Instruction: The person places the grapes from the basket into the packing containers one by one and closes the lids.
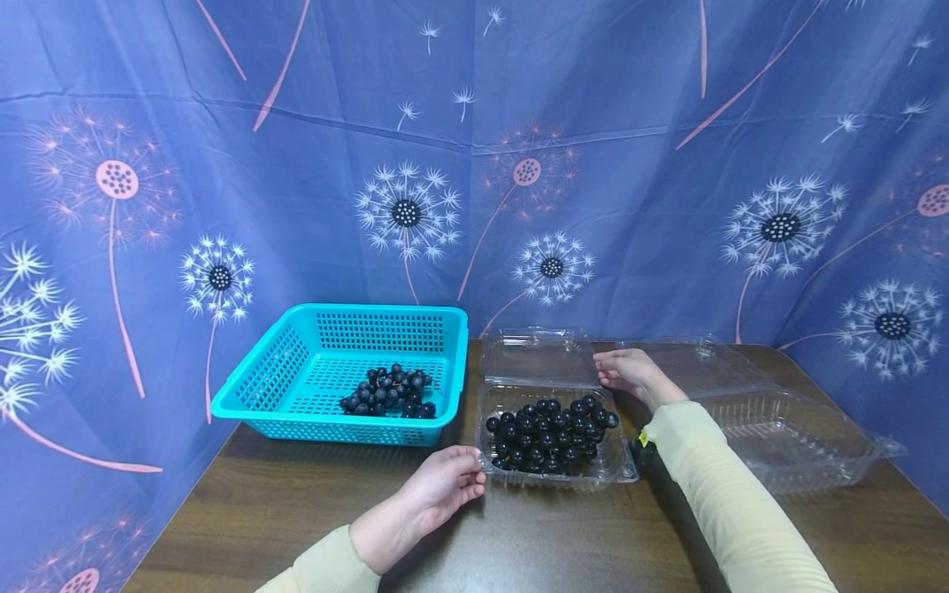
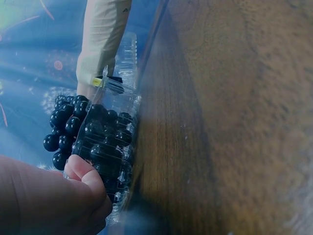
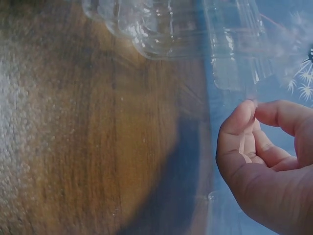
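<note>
Dark round grapes fill a clear plastic clamshell box, whose hinged lid stands raised behind them. At the box's front left corner, my left hand pinches the rim between thumb and fingers. The left wrist view shows the thumb pressed on the clear rim, the grapes behind the wall. My right hand is at the lid's right edge, holding it between thumb and forefinger. In the right wrist view these fingertips meet at the plastic's edge.
A turquoise slotted basket on the left holds another bunch of dark grapes. A second, larger clear box with its lid raised stands at the right under my right forearm. A patterned blue cloth hangs behind the wooden table.
</note>
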`<state>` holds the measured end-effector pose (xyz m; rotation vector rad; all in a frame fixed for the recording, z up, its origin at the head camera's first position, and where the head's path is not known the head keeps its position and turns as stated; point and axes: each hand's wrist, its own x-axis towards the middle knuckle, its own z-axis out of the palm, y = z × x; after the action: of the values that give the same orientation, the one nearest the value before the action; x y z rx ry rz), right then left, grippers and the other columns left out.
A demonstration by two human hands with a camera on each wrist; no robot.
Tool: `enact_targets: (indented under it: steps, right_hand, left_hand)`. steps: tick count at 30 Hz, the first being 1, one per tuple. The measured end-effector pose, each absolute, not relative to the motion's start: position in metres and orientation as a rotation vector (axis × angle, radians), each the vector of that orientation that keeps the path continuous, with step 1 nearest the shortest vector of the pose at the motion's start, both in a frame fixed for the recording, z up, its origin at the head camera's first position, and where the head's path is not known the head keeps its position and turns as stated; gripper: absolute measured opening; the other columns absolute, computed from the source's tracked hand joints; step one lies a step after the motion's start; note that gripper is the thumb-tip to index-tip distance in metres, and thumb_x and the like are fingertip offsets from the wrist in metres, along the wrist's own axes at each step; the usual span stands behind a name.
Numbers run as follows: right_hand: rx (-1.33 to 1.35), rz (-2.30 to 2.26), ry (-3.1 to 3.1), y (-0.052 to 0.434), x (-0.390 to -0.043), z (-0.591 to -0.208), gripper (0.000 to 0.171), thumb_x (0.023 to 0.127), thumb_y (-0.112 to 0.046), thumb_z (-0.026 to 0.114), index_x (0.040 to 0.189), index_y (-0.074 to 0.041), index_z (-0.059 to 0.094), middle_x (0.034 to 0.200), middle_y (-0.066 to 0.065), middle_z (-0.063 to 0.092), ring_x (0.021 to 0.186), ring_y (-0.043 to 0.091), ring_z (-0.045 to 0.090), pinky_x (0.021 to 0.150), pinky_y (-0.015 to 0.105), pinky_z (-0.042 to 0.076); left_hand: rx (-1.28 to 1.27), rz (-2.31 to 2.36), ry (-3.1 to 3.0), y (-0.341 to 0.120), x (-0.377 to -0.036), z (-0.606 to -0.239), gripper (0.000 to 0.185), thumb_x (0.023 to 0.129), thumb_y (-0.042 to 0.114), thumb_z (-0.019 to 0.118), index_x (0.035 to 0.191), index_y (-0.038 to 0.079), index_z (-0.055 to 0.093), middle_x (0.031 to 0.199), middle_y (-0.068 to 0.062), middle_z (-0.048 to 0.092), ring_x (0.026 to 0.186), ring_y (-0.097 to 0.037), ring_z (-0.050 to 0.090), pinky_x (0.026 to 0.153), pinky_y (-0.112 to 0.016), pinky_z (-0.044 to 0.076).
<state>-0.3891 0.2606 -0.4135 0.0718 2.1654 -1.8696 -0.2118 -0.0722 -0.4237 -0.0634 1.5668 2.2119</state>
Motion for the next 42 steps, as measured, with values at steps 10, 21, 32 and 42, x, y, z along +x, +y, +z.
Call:
enact_targets:
  steps: [10,21,32,42]
  right_hand:
    - [0.076,-1.875,2.207,0.260,-0.387,-0.408,0.046,0.092,0.001,0.048,0.133,0.017,0.036,0.081,-0.001,0.060,0.065,0.005,0.061,0.064,0.021,0.054]
    - [0.081,-1.908,2.252,0.260,-0.386,-0.404,0.042,0.093,-0.002,0.049,0.130,0.014,0.039,0.077,-0.001,0.061,0.063,0.005,0.060,0.062,0.021,0.054]
    - [0.077,-1.893,2.293,0.257,-0.385,-0.400,0.040,0.094,-0.003,0.049,0.130,0.013,0.040,0.082,0.001,0.060,0.066,0.006,0.059,0.065,0.023,0.055]
    - [0.054,-1.885,2.355,0.257,-0.382,-0.399,0.035,0.094,-0.003,0.048,0.125,0.012,0.043,0.083,0.001,0.058,0.068,0.008,0.059,0.067,0.025,0.055]
  left_hand:
    - [-0.066,2.203,1.570,-0.073,-0.212,-0.424,0.014,0.089,-0.001,0.045,0.103,0.000,0.044,0.083,-0.003,0.048,0.074,-0.011,0.050,0.068,-0.021,0.046]
    - [-0.066,2.209,1.563,-0.072,-0.213,-0.424,0.013,0.089,-0.001,0.046,0.102,0.001,0.044,0.082,-0.003,0.048,0.074,-0.011,0.050,0.068,-0.021,0.046]
    - [-0.073,2.216,1.547,-0.073,-0.212,-0.423,0.014,0.087,-0.001,0.047,0.100,0.002,0.044,0.082,-0.003,0.048,0.073,-0.011,0.050,0.068,-0.021,0.046]
    - [-0.080,2.216,1.546,-0.072,-0.212,-0.423,0.016,0.087,-0.001,0.047,0.102,0.000,0.044,0.082,-0.003,0.049,0.073,-0.011,0.050,0.067,-0.021,0.047]
